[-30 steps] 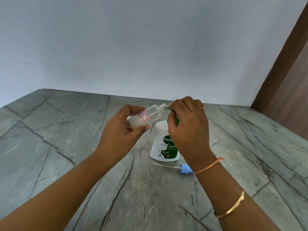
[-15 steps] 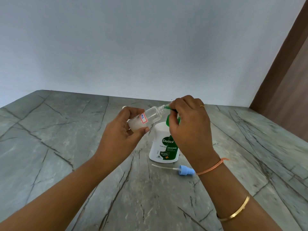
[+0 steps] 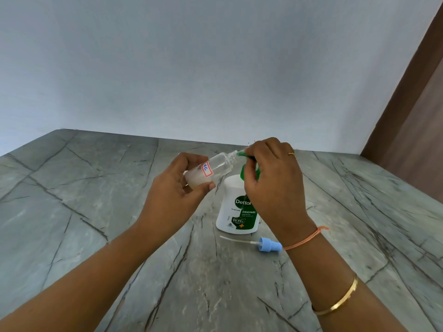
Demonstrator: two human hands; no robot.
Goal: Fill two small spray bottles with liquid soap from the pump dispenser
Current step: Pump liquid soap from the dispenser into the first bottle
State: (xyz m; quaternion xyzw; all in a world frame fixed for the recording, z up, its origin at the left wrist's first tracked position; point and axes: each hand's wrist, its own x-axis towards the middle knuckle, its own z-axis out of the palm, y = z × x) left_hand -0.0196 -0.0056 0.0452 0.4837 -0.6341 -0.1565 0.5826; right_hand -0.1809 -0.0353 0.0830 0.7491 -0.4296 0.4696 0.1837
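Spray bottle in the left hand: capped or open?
Open: the spray bottle has a bare neck, and the blue spray head lies on the countertop.

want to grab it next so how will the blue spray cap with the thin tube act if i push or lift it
The blue spray cap lies on its side on the table, so a push would probably roll it in an arc. Its thin tube looks bendy and may wobble. Small plastic: likely very light.

Clear spray bottle [image 3: 217, 169] with red-bordered label; white-and-green Dettol dispenser [image 3: 236, 209]; light blue spray cap [image 3: 268, 244]; grey, dark-veined marble table [image 3: 96, 212].
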